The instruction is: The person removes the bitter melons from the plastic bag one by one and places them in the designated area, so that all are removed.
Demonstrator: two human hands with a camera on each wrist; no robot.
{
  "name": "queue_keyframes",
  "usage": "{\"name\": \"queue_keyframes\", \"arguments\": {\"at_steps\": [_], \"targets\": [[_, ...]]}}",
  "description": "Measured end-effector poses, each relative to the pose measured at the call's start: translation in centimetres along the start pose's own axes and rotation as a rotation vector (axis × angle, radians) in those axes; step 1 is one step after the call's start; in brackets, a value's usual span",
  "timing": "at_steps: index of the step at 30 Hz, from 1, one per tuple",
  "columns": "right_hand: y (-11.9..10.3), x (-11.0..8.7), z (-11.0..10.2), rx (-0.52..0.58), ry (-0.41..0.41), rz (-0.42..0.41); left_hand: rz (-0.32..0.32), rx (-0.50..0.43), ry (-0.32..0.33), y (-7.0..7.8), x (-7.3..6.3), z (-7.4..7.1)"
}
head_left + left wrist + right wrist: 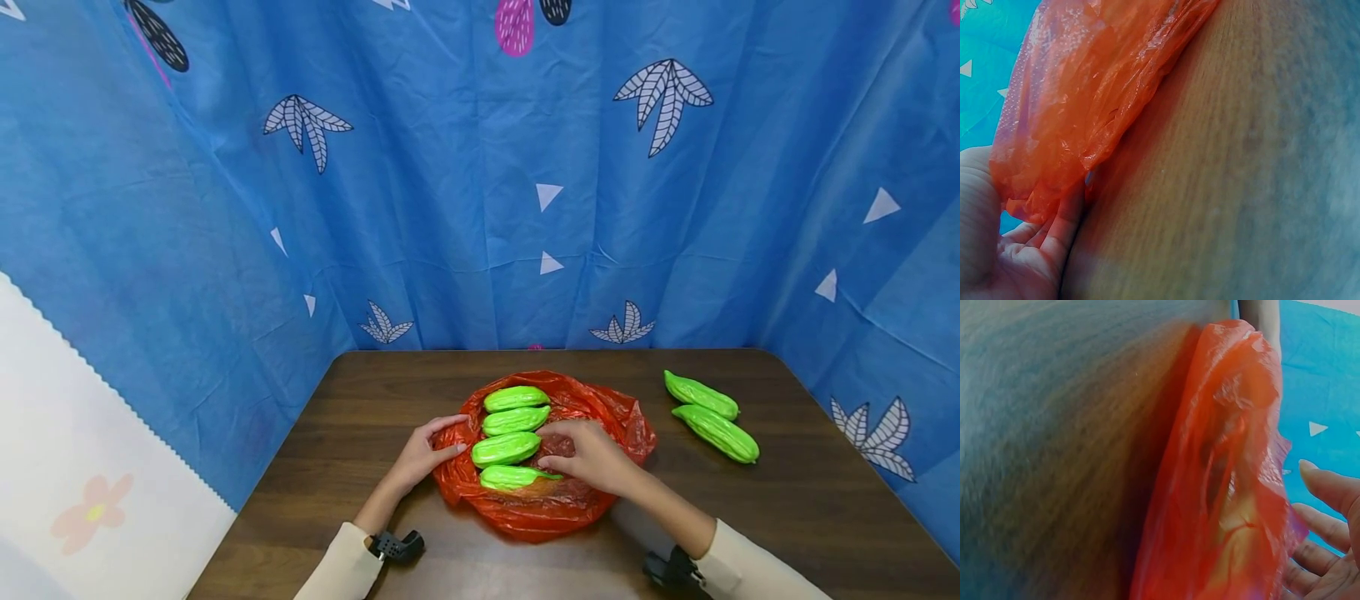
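Observation:
Several bright green bitter melons [506,448] lie in a column inside a crumpled red plastic bag [525,523] on the table. My left hand [420,450] holds the bag's left edge; in the left wrist view, bag film [1079,119] sits between the thumb and the fingers. Over the bag's middle is my right hand [592,458], its fingertips close to the right ends of the bitter melons. The right wrist view has that hand's thumb [1329,484] spread from loosely bent fingers beside the bag's side.
Two more bitter melons [716,432] lie side by side on the brown wooden table [360,400], right of the bag. A blue patterned curtain [450,208] hangs behind and around the table. A white cloth [45,417] shows at the left.

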State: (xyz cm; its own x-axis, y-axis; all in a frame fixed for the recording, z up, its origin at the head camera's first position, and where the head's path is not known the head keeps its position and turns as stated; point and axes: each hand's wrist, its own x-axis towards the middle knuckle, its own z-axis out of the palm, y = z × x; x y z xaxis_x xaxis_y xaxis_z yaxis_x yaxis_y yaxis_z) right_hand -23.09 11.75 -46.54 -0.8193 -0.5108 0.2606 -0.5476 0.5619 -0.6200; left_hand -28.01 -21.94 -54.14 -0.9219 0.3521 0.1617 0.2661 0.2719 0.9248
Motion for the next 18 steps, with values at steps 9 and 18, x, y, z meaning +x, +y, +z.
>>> {"name": "queue_keyframes", "arguments": {"at_steps": [9,18], "targets": [[0.2,0.1,1.2,0.044,-0.038,0.003,-0.025,-0.002,0.006,0.0,0.0,0.0],[0.6,0.0,1.9,0.048,-0.069,-0.014,-0.029,0.002,0.007,0.0,0.0,0.0]]}}
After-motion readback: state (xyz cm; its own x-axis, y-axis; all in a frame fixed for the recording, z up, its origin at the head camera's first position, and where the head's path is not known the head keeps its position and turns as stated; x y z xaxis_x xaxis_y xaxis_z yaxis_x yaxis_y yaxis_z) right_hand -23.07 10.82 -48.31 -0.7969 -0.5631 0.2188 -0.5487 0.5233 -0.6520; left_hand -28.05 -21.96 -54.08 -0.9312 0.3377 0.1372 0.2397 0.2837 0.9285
